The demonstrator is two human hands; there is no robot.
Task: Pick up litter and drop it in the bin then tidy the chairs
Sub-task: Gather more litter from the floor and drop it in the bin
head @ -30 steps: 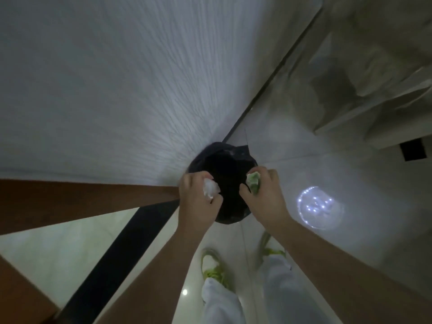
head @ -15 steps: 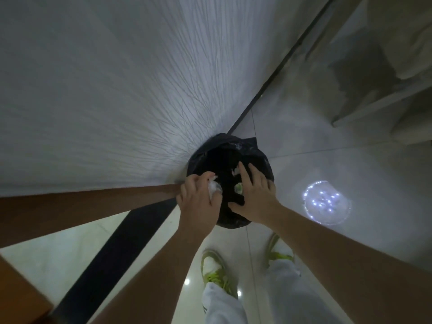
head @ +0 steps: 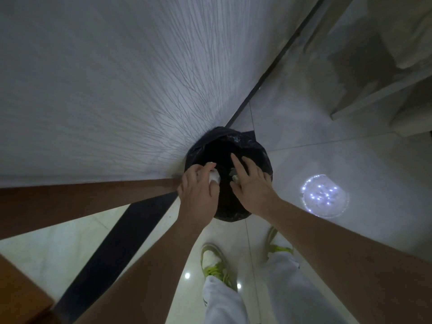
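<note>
Over the black-lined bin, left hand holds white tissue; right hand splayed, scrap released. Chairs remain untidied.

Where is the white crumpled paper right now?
In the head view, the white crumpled paper sits near the middle, pinched in the left hand right over the black-lined bin, just left of the open right hand.

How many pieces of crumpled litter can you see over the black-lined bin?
2. One crumpled white paper wad is in the left hand; one small pale scrap is beside the open right hand, above the black-lined bin. More may lie hidden inside the dark liner.
</note>
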